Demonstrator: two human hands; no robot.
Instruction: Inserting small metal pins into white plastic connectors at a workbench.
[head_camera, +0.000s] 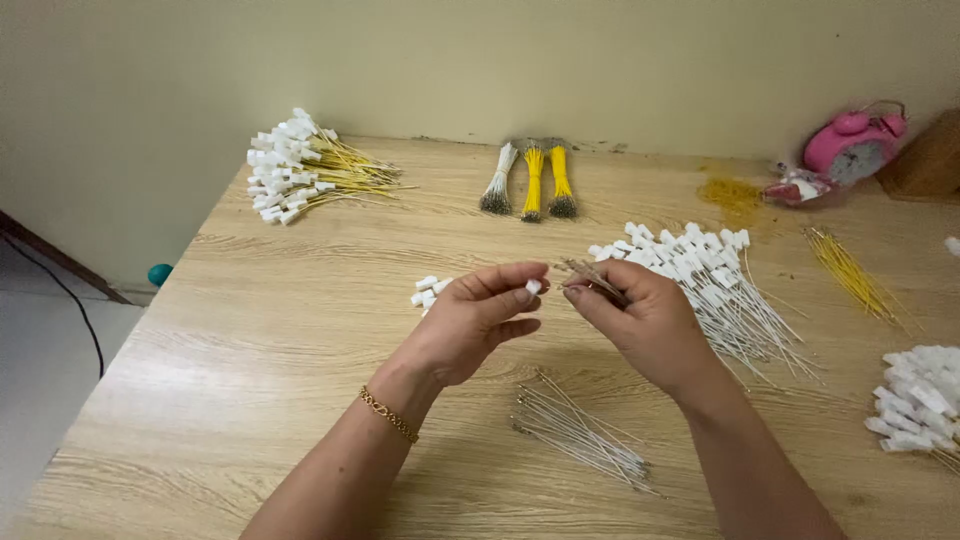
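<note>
— Wood-grain table (250, 340), beige wall behind. And my hands?

— I see your left hand (470, 320) pinching a small white connector (533, 287) mid-table; your right hand (645, 320) grips thin wires (590, 275) — loose white wires (580, 430) lie toward the near edge.

Home workbench: wire bundles (533, 182), alarm clock (853, 145)

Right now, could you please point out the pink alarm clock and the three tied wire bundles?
Pink alarm clock (853, 147), head view, on its body.
Three tied wire bundles (533, 183), head view, on the middle yellow bundle.
</note>
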